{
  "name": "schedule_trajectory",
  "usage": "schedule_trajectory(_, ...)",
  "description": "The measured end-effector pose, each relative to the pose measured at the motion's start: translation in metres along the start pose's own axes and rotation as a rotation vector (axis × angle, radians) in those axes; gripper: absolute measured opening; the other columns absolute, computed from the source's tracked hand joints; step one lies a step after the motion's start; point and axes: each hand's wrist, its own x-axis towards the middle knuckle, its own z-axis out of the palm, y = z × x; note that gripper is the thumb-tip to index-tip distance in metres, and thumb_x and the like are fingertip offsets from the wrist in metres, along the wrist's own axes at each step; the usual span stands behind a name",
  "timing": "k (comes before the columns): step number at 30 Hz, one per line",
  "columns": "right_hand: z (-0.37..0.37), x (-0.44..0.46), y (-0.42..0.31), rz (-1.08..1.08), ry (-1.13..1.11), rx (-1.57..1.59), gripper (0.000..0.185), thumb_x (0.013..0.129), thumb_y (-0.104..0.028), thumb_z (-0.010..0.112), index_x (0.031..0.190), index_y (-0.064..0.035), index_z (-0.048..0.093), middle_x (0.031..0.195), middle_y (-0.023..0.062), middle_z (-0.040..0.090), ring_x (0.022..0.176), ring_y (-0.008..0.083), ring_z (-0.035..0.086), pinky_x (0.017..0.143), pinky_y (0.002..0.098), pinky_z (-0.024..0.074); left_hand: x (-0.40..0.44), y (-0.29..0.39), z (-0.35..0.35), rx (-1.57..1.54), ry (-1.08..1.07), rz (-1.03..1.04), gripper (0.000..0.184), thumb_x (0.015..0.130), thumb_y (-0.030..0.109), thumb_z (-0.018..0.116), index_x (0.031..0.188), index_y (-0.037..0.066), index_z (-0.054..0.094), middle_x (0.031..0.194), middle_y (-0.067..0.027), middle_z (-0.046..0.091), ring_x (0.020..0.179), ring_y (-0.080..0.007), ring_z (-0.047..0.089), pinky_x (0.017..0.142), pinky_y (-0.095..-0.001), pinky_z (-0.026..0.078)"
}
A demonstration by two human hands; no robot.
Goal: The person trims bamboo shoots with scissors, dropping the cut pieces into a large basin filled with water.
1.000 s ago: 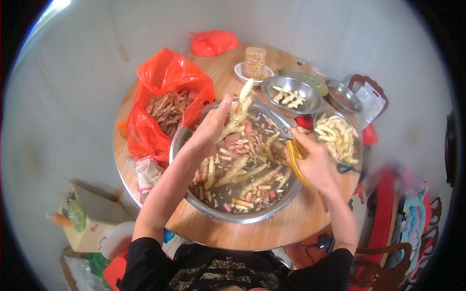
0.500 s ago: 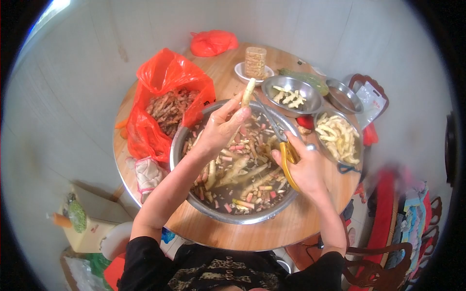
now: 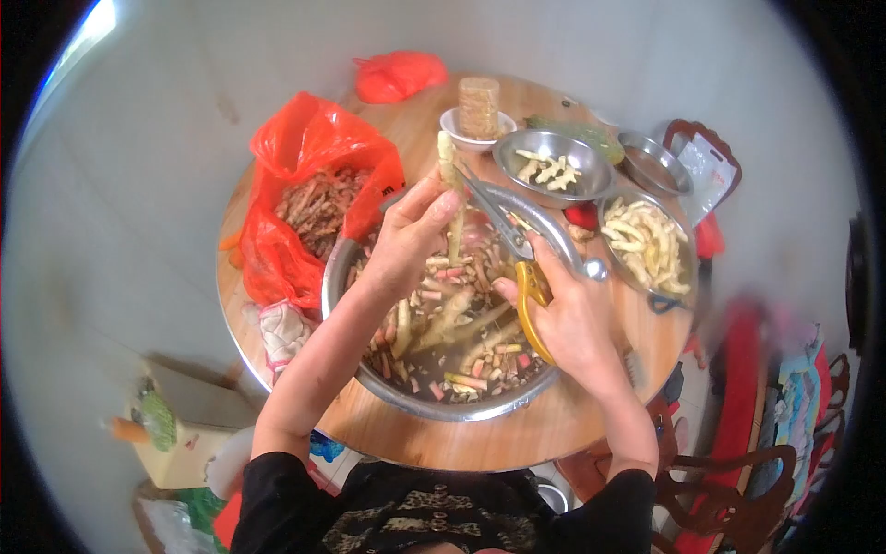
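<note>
Root (image 3: 447,162) above the basin (image 3: 471,407) was pinched in the left hand (image 3: 413,231); the right hand (image 3: 570,319) was wrapped round yellow-handled scissors (image 3: 528,305), blades beside it. Near the table's (image 3: 397,439) far edge sat a white bowl (image 3: 475,144).

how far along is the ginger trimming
Partway, seemingly. Looks done: pale ginger heaped right of the metal basin. In hand: one root in the left hand, scissors in the right hand. Likely left: roots in the basin, perhaps brown pieces in the red bag.
</note>
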Motion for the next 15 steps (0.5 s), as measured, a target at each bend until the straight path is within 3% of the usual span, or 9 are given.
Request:
schedule_trajectory(2, -0.001, -0.002, -0.004, 0.022, -0.009, -0.034, 0.067, 0.088, -0.038, 0.072, 0.139, -0.0009, 0.049, 0.086, 0.0254, 0.069, 0.073, 0.0394, 0.069, 0.062, 0.0454, 0.0528, -0.002, 0.005, 0.003, 0.038, 0.006, -0.013, 0.052, 0.102, 0.023, 0.055, 0.15, 0.008, 0.04, 0.129, -0.0064, 0.058, 0.108, -0.0183, 0.062, 0.087, -0.0326, 0.055)
schedule_trajectory(4, -0.002, -0.003, -0.008, -0.014, 0.045, -0.127, 0.061, 0.086, -0.033, 0.077, 0.132, 0.0012, 0.057, 0.077, 0.0189, 0.068, 0.067, 0.0249, 0.068, 0.067, 0.0344, 0.0522, -0.002, 0.007, 0.004, 0.073, 0.014, -0.02, 0.052, 0.102, 0.022, 0.055, 0.15, 0.008, 0.04, 0.13, -0.0061, 0.057, 0.109, -0.0181, 0.061, 0.088, -0.0323, 0.055)
schedule_trajectory(5, -0.002, -0.003, -0.007, -0.012, 0.046, -0.127, 0.061, 0.086, -0.033, 0.077, 0.132, 0.0012, 0.057, 0.077, 0.0189, 0.068, 0.067, 0.0249, 0.068, 0.067, 0.0344, 0.0522, -0.002, 0.007, 0.004, 0.081, 0.03, -0.018, 0.051, 0.102, 0.022, 0.055, 0.149, 0.007, 0.041, 0.128, -0.0061, 0.058, 0.109, -0.0185, 0.061, 0.088, -0.0327, 0.055)
schedule_trajectory(7, -0.002, -0.002, -0.004, 0.056, -0.013, 0.11, 0.055, 0.086, -0.032, 0.077, 0.127, 0.0016, 0.061, 0.073, 0.013, 0.067, 0.065, 0.0208, 0.065, 0.065, 0.0337, 0.0512, -0.002, 0.005, 0.004, 0.09, 0.048, -0.016, 0.05, 0.102, 0.022, 0.055, 0.149, 0.007, 0.041, 0.127, -0.0062, 0.058, 0.108, -0.0188, 0.062, 0.088, -0.0331, 0.055)
schedule_trajectory(11, 0.002, -0.001, 0.009, 0.096, -0.076, 0.368, 0.054, 0.086, -0.034, 0.076, 0.123, 0.003, 0.061, 0.065, 0.0139, 0.065, 0.057, 0.0298, 0.067, 0.056, 0.0403, 0.0513, -0.001, 0.003, 0.003, 0.051, 0.08, -0.058, 0.045, 0.103, 0.02, 0.052, 0.146, 0.007, 0.045, 0.122, -0.0075, 0.06, 0.105, -0.0212, 0.064, 0.086, -0.0359, 0.057)
schedule_trajectory(13, 0.008, 0.004, 0.018, 0.018, -0.149, 0.535, 0.043, 0.089, -0.03, 0.074, 0.118, 0.0006, 0.064, 0.057, 0.0017, 0.057, 0.045, 0.0153, 0.056, 0.048, 0.0316, 0.0455, -0.001, 0.004, 0.003, 0.025, 0.089, -0.087, 0.042, 0.104, 0.02, 0.051, 0.144, 0.007, 0.047, 0.122, -0.0086, 0.06, 0.103, -0.0228, 0.065, 0.085, -0.037, 0.058)
schedule_trajectory(14, 0.006, 0.004, 0.019, 0.017, -0.147, 0.536, 0.043, 0.089, -0.03, 0.074, 0.118, 0.0006, 0.064, 0.057, 0.0017, 0.057, 0.045, 0.0153, 0.056, 0.048, 0.0316, 0.0455, -0.002, 0.007, 0.004, -0.031, 0.061, -0.109, 0.043, 0.104, 0.022, 0.051, 0.143, 0.006, 0.046, 0.123, -0.0101, 0.06, 0.103, -0.0246, 0.066, 0.084, -0.0377, 0.058)
schedule_trajectory(15, 0.0, 0.005, 0.013, 0.162, -0.23, 0.623, 0.039, 0.091, -0.029, 0.073, 0.116, -0.0005, 0.065, 0.058, -0.0016, 0.055, 0.044, 0.0102, 0.051, 0.045, 0.0275, 0.0408, -0.002, 0.009, 0.004, -0.088, 0.034, -0.132, 0.043, 0.104, 0.024, 0.05, 0.143, 0.006, 0.046, 0.124, -0.0116, 0.059, 0.102, -0.0264, 0.066, 0.084, -0.0384, 0.058)
